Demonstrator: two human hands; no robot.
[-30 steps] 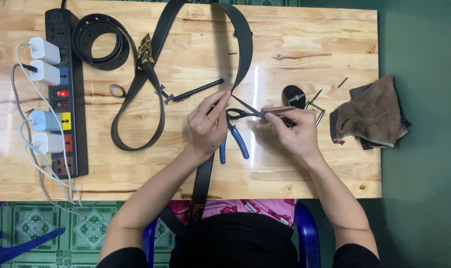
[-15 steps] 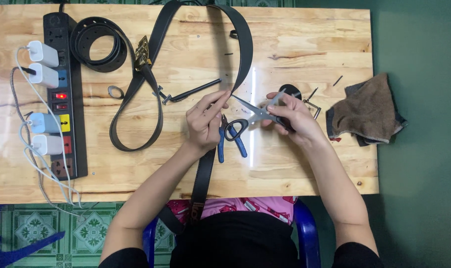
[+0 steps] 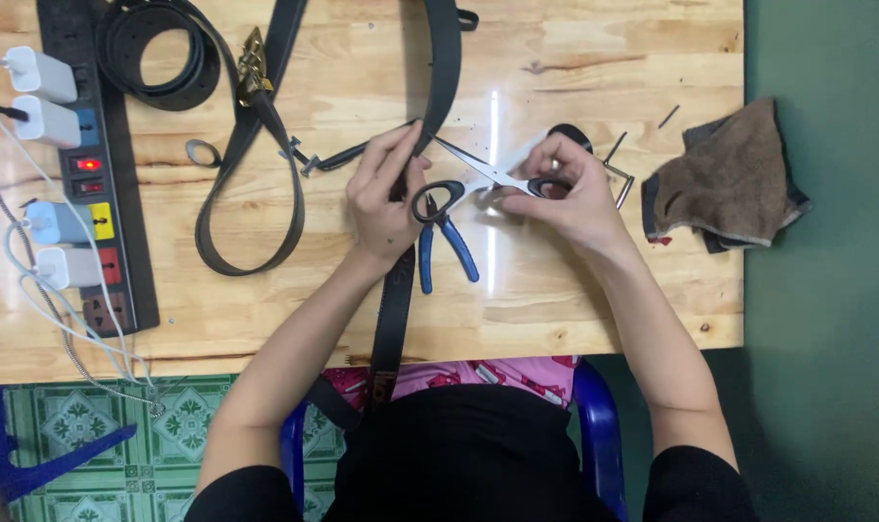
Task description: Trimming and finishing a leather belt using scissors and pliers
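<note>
Head view, looking straight down on the wooden surface (image 3: pixel 575 290). Left hand (image 3: pixel 386 198) closed in a narrow pinch grip on the black belt (image 3: pixel 444 72), fingertips pressing the strap just where it passes under the hand. Belt's long axis running from that grip away toward the far edge of the surface, and back toward the body, over the near edge into the lap. Right hand (image 3: pixel 565 193) just to the right of the left grip, fingers through the far loop of the scissors (image 3: pixel 488 174), grip closed on the handle. Scissor blades pointing leftward and slightly away, tips touching or nearly touching the belt right beside the left fingertips; whether the blades stand open around the strap or merely rest against it cannot quite be told from this height. Blue-handled pliers (image 3: pixel 444 242) lying just nearer the body than the two grips, between the wrists. Second belt with a brass buckle (image 3: pixel 251 68) well left of the left grip, power strip (image 3: pixel 101 174) farther left again, brown cloth (image 3: pixel 724 179) well right of the right grip.
</note>
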